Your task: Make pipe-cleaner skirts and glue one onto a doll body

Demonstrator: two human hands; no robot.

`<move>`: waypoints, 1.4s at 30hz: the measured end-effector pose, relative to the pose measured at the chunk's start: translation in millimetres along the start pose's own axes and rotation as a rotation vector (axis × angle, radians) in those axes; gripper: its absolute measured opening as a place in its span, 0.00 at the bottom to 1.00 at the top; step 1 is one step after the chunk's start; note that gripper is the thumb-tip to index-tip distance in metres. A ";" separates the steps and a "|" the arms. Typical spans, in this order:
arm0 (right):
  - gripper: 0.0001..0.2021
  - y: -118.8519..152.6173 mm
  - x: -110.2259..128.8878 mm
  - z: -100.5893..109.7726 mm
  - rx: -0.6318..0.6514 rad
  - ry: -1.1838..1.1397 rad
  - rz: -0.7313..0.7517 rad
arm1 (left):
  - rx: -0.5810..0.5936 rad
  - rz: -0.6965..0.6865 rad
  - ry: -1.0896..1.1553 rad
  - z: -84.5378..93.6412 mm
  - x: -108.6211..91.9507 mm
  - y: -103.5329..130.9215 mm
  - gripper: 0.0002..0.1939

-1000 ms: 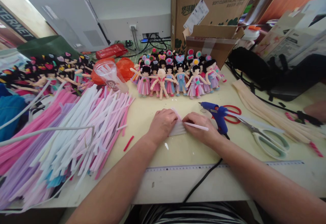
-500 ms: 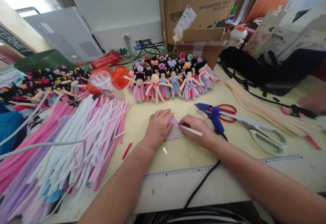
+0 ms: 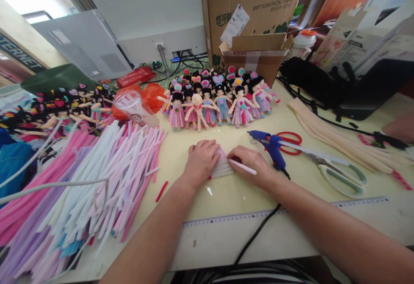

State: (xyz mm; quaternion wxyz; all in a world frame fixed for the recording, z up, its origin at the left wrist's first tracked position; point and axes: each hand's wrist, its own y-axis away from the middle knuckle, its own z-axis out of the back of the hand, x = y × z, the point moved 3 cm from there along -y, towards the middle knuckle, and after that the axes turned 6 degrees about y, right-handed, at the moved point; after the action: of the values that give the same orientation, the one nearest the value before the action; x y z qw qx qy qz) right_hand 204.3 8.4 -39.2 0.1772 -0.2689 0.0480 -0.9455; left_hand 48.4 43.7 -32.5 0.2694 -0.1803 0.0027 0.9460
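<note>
My left hand [image 3: 201, 160] rests on the table over a flat row of pale pink and white pipe cleaner pieces [image 3: 223, 168], its bent fingers and thumb holding the row in place. A short pale pink pipe cleaner [image 3: 243, 166] is pinched in my right hand [image 3: 248, 161], with its outer end pointing to the lower right. The fingertips of that hand touch the right side of the row. A bit of red shows beside my left thumb. Just right of my right hand lies a blue glue gun [image 3: 269, 146]; its black cord runs under my right forearm.
Small dolls [image 3: 223, 103] stand behind my hands. Loose pipe cleaners [image 3: 106, 180] are heaped at left, with a red piece [image 3: 161, 191] nearby. Scissors [image 3: 339, 174], a ruler [image 3: 233, 218] and beige pipe cleaners [image 3: 336, 135] lie around. At far right, another person's hand [image 3: 399, 129] partly shows.
My hands keep nearly the same places and hold; the left fingers have shifted down very slightly. The view has moved a little.
</note>
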 end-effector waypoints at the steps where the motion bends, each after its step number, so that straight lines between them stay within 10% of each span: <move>1: 0.06 0.1 0.3 0.2 0.002 -0.001 0.004 | -0.003 0.015 -0.003 0.2 -1.2 -0.6 0.16; 25: 0.08 1.6 -0.2 1.3 0.030 -0.017 0.012 | -0.289 0.091 0.204 8.6 0.4 -4.8 0.11; 31: 0.07 0.6 -1.9 1.4 0.027 -0.033 0.030 | -0.103 -0.057 -0.019 -4.2 -3.2 2.5 0.13; 38: 0.06 0.5 -3.0 -0.6 -0.001 -0.010 -0.037 | -0.194 -0.019 0.173 16.5 -13.7 1.5 0.12; 42: 0.06 1.0 -1.8 3.9 -0.013 -0.052 -0.079 | -0.049 -0.069 0.220 11.0 -16.5 5.0 0.09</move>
State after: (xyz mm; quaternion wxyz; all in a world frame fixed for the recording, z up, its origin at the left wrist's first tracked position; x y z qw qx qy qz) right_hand 208.1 8.1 -36.9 0.1390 -0.2963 0.0387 -0.9441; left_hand 55.2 32.2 -17.0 0.2953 -0.2895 0.0029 0.9105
